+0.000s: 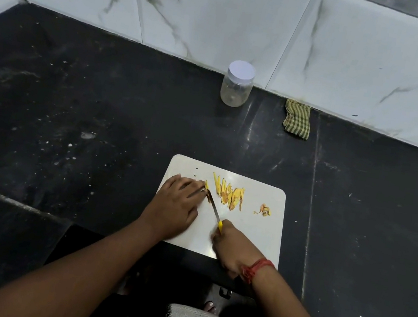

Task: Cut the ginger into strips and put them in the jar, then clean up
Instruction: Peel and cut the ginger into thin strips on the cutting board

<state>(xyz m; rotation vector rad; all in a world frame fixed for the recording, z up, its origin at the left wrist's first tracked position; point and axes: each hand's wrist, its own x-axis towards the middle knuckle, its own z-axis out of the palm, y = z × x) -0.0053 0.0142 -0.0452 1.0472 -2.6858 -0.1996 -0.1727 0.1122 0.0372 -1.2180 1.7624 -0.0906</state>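
Observation:
A white cutting board (253, 234) lies on the black counter near its front edge. My left hand (175, 205) rests on the board's left part, fingertips pressing a small yellow ginger piece (206, 184). My right hand (232, 247) grips the yellow handle of a small knife (213, 207), whose blade tip meets the ginger at my left fingertips. A row of cut ginger strips (229, 194) lies in the board's middle. A little heap of ginger scraps (264, 210) sits to the right. The clear jar (237, 84) with a white lid on stands by the back wall.
A folded green checked cloth (297, 119) lies against the marble wall to the right of the jar. The black counter (99, 119) stretches wide to the left and right of the board. The counter's front edge runs just below the board.

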